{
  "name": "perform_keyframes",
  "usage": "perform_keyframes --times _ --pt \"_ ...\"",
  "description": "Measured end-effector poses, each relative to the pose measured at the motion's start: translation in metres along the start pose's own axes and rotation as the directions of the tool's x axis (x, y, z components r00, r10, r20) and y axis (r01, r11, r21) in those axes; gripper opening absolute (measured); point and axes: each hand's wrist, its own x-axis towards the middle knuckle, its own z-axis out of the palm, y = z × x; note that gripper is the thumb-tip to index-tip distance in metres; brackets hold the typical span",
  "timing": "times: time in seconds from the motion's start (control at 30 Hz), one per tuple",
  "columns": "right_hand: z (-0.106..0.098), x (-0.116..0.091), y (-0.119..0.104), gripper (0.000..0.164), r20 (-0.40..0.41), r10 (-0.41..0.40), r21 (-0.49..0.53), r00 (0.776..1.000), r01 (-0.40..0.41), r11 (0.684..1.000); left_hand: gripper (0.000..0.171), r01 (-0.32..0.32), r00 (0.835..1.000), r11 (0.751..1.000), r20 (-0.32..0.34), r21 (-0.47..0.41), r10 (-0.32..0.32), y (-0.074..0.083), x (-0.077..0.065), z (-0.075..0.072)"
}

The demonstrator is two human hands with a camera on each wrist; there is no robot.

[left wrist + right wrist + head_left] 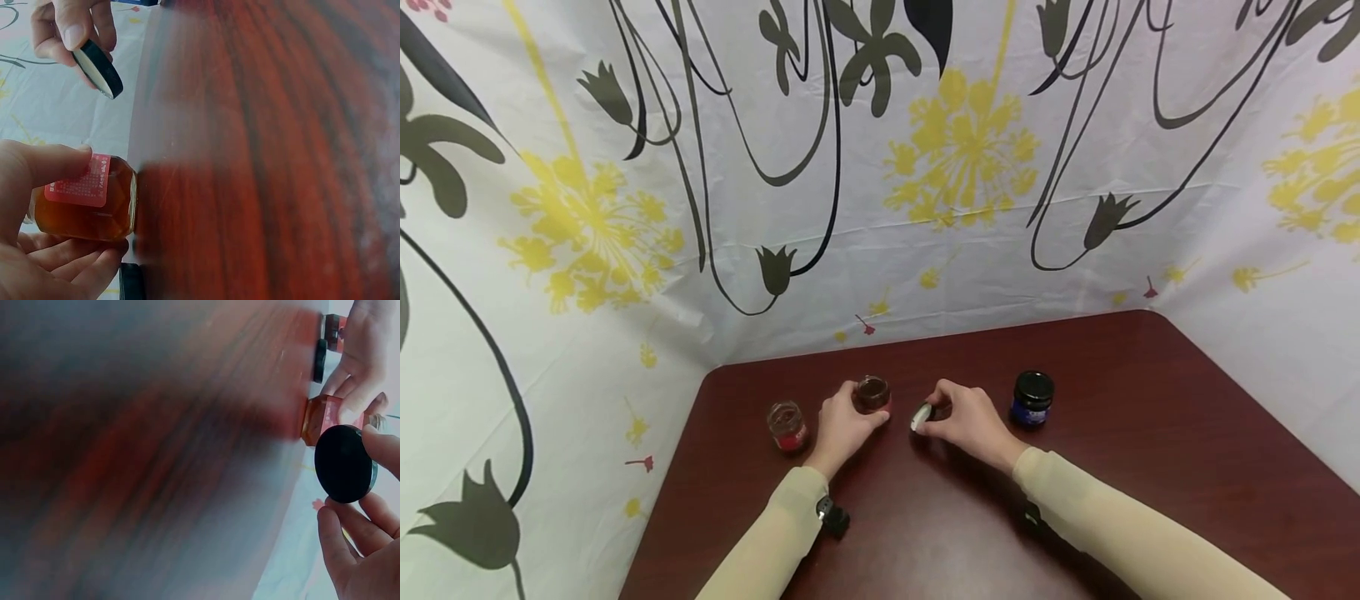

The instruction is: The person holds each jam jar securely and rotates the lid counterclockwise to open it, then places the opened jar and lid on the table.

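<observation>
My left hand [841, 427] grips an uncapped glass jar [873, 393] standing on the table, thumb on one side and fingers round the other. Amber-brown contents and a red label [84, 181] show on that jar in the left wrist view. To its right, my right hand [970, 421] pinches a round lid [922, 416] by its edge, tilted on its side above the table. The lid's outside is black, as the right wrist view shows, and its pale inside faces the jar.
A second uncapped jar [787, 427] with a red label stands left of my left hand. Between the two jars a dark lid [320, 360] lies on the table [902, 533]. Beyond my right hand stands a dark jar [1032, 400] with a blue label and black lid. Patterned fabric [880, 192] hangs behind.
</observation>
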Motion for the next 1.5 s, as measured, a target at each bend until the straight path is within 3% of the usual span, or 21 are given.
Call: perform_keyframes --times 0.63,1.5 --pt "0.011 0.013 0.000 0.038 0.025 -0.013 -0.068 1.000 0.015 0.998 0.052 0.000 1.000 1.000 0.008 0.016 0.000 -0.002 0.002 -0.001" --pt "0.015 0.022 0.005 0.042 0.049 0.021 -0.059 0.999 -0.018 0.998 0.053 0.014 1.000 1.000 0.026 0.014 -0.014 0.001 0.002 -0.003"
